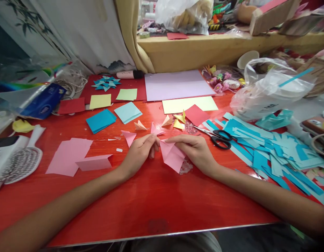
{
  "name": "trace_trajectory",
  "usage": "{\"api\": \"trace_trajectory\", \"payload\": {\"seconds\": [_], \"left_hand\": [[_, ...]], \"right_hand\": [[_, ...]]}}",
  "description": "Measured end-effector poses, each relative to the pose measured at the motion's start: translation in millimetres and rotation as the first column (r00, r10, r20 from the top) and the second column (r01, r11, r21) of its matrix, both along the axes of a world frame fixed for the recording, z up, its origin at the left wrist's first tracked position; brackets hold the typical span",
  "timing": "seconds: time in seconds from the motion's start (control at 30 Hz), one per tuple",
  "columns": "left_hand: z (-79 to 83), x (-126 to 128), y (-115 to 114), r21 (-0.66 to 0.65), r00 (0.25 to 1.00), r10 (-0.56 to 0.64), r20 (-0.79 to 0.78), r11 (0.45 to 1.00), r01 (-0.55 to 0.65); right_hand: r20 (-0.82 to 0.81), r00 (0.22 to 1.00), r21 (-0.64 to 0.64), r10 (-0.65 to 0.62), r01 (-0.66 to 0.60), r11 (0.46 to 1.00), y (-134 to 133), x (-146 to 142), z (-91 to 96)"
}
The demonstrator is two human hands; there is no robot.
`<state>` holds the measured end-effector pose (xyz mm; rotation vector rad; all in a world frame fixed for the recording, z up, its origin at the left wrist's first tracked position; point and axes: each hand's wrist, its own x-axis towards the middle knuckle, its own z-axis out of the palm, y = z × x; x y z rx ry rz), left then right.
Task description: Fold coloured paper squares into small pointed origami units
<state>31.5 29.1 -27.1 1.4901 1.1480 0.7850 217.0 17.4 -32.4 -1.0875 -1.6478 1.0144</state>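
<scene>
A partly folded piece of pink paper point(173, 158) is held just above the red table, its creases showing and one corner pointing down. My right hand point(197, 151) pinches its upper right edge between thumb and fingers. At the paper's upper left corner, the closed fingertips of my left hand point(141, 151) grip the tip; the exact contact is partly hidden. Close beyond my hands stand small folded pink pieces point(129, 138), peach pieces point(140, 125) and yellow pieces point(179, 124). Flat pink sheets point(69, 155) and a creased pink sheet point(95, 162) lie left of my left hand.
Black-handled scissors point(221, 139) lie beyond my right hand, beside a heap of blue paper strips point(277, 154). Blue squares point(101, 120) and a lilac sheet point(177, 85) are farther back. A hairbrush point(25, 157) sits left; a plastic bag with a cup point(269, 91) stands right.
</scene>
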Motion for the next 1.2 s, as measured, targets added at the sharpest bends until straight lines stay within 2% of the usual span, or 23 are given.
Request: {"api": "trace_trajectory", "payload": {"seconds": [0.2, 0.57, 0.73, 0.77, 0.83, 0.9, 0.97, 1.1, 1.2], "left_hand": [[0.7, 0.6, -0.7, 0.048, 0.992, -0.023, -0.122, 0.998, 0.029], [1.8, 1.0, -0.4, 0.021, 0.994, -0.057, -0.094, 0.998, 0.059], [2.1, 0.1, 0.5, 0.028, 0.989, -0.081, -0.122, 0.996, 0.085], [2.2, -0.1, 0.7, 0.029, 0.989, -0.081, -0.127, 0.996, 0.085], [2.7, -0.3, 1.1, 0.022, 0.987, -0.087, -0.135, 0.996, 0.091], [3.3, -0.1, 1.1, 0.012, 0.983, -0.108, -0.149, 0.994, 0.111], [3.8, 0.3, 1.0, 0.017, 0.978, -0.125, -0.167, 0.991, 0.129], [4.2, 1.4, 0.4, 0.059, 0.971, -0.133, -0.201, 0.987, 0.147], [4.5, 2.1, -0.1, 0.091, 0.959, -0.142, -0.245, 0.982, 0.168]], "right_hand": [[0.007, 0.999, 0.031, 0.033, -0.034, 0.999, -1.0, -1.0, 0.8], [-0.009, 0.998, 0.023, 0.057, -0.056, 0.998, 0.5, -1.1, -0.3], [-0.129, 0.989, 0.057, 0.066, -0.059, 0.997, 1.3, 1.5, 1.5], [-0.184, 0.982, 0.047, 0.051, -0.043, 0.998, 2.2, 1.8, 0.9], [-0.277, 0.961, -0.053, 0.001, -0.016, 0.998, 4.5, 1.9, -1.2], [-0.291, 0.955, -0.229, -0.047, -0.022, 0.973, 6.8, 1.5, -3.1], [-0.233, 0.972, -0.342, -0.041, -0.042, 0.939, 7.8, 1.0, -2.9], [-0.051, 0.997, -0.358, 0.06, -0.074, 0.931, 7.2, 1.1, 2.7], [0.023, 0.992, -0.364, 0.128, -0.111, 0.925, 8.4, 2.1, 5.8]]}}
